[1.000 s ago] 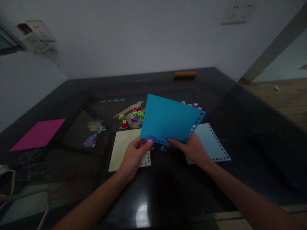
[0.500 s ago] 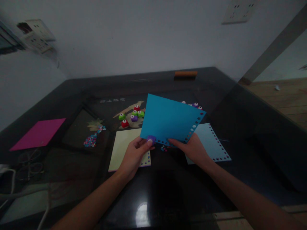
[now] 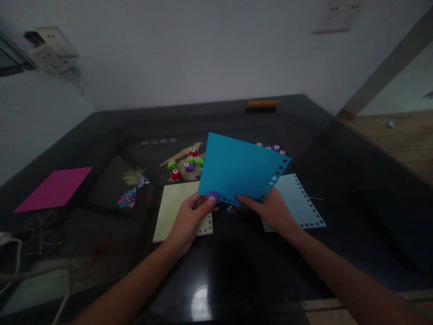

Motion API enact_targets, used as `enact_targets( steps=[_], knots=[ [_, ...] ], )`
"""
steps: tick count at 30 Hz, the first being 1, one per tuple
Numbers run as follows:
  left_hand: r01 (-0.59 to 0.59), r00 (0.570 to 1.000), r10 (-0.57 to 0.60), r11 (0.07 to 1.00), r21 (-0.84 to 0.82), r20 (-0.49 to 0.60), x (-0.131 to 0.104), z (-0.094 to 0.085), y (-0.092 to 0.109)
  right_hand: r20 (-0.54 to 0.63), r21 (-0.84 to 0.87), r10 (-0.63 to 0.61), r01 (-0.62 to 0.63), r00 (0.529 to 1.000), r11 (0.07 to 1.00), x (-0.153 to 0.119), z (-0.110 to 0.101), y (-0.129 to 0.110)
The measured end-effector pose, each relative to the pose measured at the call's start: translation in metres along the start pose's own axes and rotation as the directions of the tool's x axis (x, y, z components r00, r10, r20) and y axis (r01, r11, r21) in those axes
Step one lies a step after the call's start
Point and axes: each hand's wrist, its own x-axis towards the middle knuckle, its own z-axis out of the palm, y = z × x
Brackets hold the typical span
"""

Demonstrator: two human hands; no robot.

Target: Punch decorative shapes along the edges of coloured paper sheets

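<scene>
Dark desk (image 3: 243,266), blue sheet (image 3: 238,169) above
Your left fingers (image 3: 204,208) clamp a purple punch (image 3: 213,196), your right fingers (image 3: 251,203) the sheet

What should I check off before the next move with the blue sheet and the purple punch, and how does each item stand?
1. Blue sheet supported from both sides: ok; the left grip and right grip are at its near edge.
2. Purple punch at the near edge, by the left corner: ok, with the left thumb on it.
3. Sheet fully seated in the punch's slot: cannot tell; the slot is hidden.
4. Right thumb clear of the punch: ok, they are apart.
5. Near-edge holes evenly spaced: cannot tell; the right thumb overlaps the row.
6. Loose cut-outs swept from the table near the sheet: not ok, some lie there.
</scene>
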Motion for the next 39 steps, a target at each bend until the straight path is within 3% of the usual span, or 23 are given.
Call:
enact_targets(
  steps=[39],
  knots=[
    [-0.064, 0.998, 0.063, 0.997, 0.041, 0.026, -0.0009, -0.0008, 0.0020, -0.027, -0.010, -0.041, 0.041, 0.999, 0.999, -0.0027, 0.0005, -0.0031]
  ],
)
